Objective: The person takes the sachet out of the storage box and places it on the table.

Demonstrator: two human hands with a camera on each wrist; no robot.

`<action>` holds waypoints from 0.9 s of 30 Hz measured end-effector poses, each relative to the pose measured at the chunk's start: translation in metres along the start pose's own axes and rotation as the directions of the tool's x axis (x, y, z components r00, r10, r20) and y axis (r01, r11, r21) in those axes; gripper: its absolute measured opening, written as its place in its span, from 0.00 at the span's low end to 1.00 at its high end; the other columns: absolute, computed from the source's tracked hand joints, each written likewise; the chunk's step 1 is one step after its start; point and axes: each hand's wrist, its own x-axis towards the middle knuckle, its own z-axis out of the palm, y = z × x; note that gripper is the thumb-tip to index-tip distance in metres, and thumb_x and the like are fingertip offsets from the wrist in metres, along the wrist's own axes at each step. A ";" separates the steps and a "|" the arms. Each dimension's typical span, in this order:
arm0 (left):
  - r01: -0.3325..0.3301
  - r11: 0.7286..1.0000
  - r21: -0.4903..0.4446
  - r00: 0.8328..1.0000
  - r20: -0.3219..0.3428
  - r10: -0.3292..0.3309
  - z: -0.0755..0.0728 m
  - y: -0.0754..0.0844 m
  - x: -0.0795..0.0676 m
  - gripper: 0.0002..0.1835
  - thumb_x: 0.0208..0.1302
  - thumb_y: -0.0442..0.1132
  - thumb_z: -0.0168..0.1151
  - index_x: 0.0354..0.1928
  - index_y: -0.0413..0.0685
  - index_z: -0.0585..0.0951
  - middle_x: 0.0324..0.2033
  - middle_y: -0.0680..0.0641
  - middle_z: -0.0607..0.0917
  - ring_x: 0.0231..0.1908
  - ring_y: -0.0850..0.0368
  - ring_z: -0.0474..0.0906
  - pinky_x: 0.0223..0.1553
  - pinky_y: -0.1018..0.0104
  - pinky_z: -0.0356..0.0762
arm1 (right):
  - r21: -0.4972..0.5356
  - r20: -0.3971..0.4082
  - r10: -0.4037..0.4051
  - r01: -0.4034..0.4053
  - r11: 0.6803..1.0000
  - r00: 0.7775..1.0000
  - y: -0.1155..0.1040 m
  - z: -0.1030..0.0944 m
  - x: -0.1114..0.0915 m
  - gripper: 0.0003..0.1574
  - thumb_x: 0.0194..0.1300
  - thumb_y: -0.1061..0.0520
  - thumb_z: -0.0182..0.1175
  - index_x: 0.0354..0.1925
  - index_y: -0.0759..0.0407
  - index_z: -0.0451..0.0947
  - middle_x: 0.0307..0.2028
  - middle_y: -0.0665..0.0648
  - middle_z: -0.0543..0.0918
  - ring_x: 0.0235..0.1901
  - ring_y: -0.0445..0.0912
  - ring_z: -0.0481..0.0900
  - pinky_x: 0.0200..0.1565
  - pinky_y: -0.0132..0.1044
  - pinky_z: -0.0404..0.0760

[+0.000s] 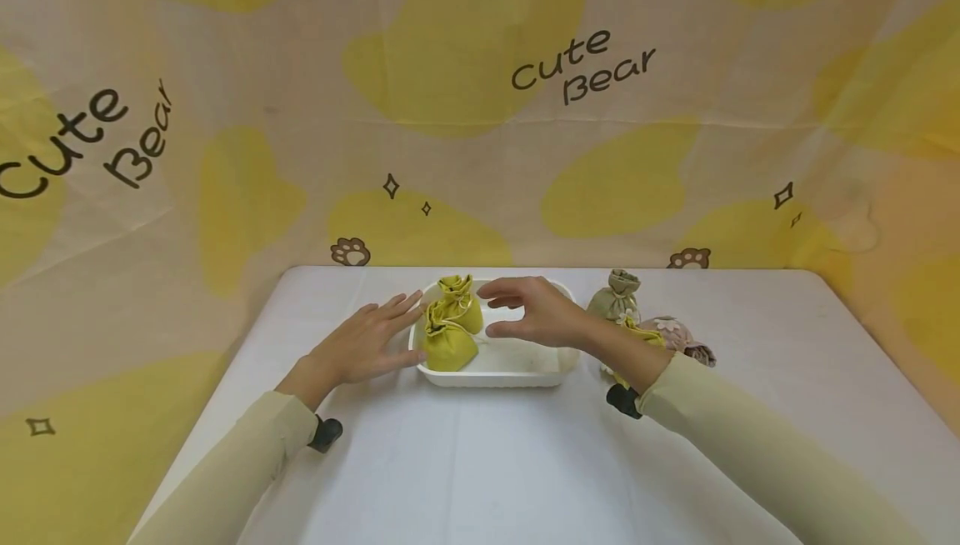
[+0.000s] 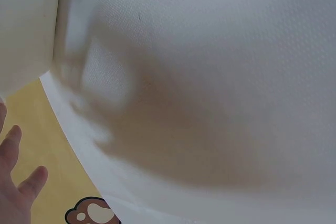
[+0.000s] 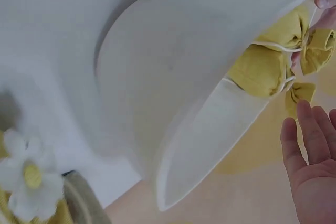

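Two yellow drawstring pouches, one in front (image 1: 450, 352) and one behind (image 1: 470, 317), stand in the left half of a white tray (image 1: 487, 380). My left hand (image 1: 367, 342) is at the tray's left side, its fingers spread and fairly straight; whether they touch the rim or a pouch I cannot tell. Over the tray, my right hand (image 1: 534, 312) holds nothing, with a gap between thumb and fingers facing the pouches. The right wrist view shows the right hand (image 3: 315, 166) apart from the pouches (image 3: 257, 72). In the left wrist view only fingertips (image 2: 32, 182) of the left hand appear.
Right of the tray stand a green pouch (image 1: 613, 302), a pink pouch (image 1: 670, 331) and a yellow one (image 1: 637, 330), partly hidden by my right forearm. A white flower (image 3: 32, 174) decorates one pouch. Behind the white table (image 1: 465, 462) hangs a patterned cloth (image 1: 465, 153).
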 end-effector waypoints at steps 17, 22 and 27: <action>0.009 1.000 -0.030 1.000 -0.002 -0.009 0.000 -0.001 -0.002 0.44 0.59 0.73 0.39 0.71 0.54 0.56 0.70 0.49 0.54 0.68 0.50 0.50 0.62 0.44 0.54 | 0.105 0.030 -0.099 0.095 0.990 0.995 -0.013 0.034 0.030 0.31 0.55 0.60 0.66 0.57 0.66 0.71 0.55 0.60 0.76 0.51 0.54 0.77 0.52 0.44 0.74; 0.002 0.999 -0.040 1.000 -0.009 -0.002 0.001 -0.002 -0.002 0.44 0.59 0.72 0.40 0.71 0.55 0.54 0.70 0.47 0.54 0.68 0.48 0.51 0.62 0.44 0.54 | 0.078 0.035 -0.125 0.122 0.989 0.991 -0.016 0.043 0.037 0.31 0.55 0.61 0.66 0.57 0.62 0.71 0.52 0.56 0.77 0.50 0.52 0.77 0.51 0.42 0.75; -0.001 0.999 -0.047 1.000 -0.004 0.001 0.002 -0.002 -0.002 0.44 0.59 0.72 0.39 0.71 0.57 0.52 0.70 0.47 0.54 0.68 0.49 0.51 0.62 0.44 0.54 | 0.012 0.040 -0.120 0.119 0.993 0.992 -0.019 0.046 0.040 0.30 0.56 0.59 0.66 0.57 0.59 0.72 0.49 0.55 0.78 0.48 0.48 0.78 0.50 0.40 0.76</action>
